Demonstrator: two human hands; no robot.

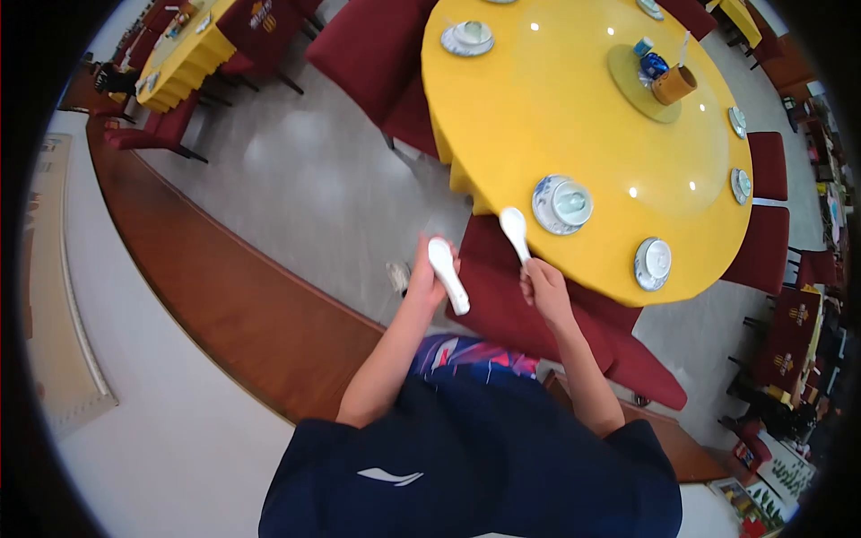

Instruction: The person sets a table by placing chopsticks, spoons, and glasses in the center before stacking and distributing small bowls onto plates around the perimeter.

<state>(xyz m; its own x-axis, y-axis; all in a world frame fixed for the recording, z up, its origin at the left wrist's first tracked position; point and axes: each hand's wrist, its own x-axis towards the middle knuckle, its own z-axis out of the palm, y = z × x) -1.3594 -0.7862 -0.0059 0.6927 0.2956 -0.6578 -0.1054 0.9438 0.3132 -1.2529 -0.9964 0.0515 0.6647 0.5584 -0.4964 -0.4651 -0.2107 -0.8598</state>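
Note:
My left hand (422,276) is closed round a white soup spoon (446,269), whose bowl points away from me and whose handle points back toward my body. Other spoons may lie stacked beneath it, but I cannot tell. In my right hand (547,289), a second white soup spoon (514,227) is gripped by the end of its handle, its bowl held up by the table's edge. Nearest to that bowl is a place setting (549,221) of patterned plate, bowl and small cup on the round table with a yellow cloth (484,134).
More place settings, such as one at the near right (653,264) and one at the far left (467,38), ring the table. A brown holder (674,85) stands on the turntable. Red chairs (372,54) surround it; one red chair (502,269) is right before me. A wall (179,359) curves along my left.

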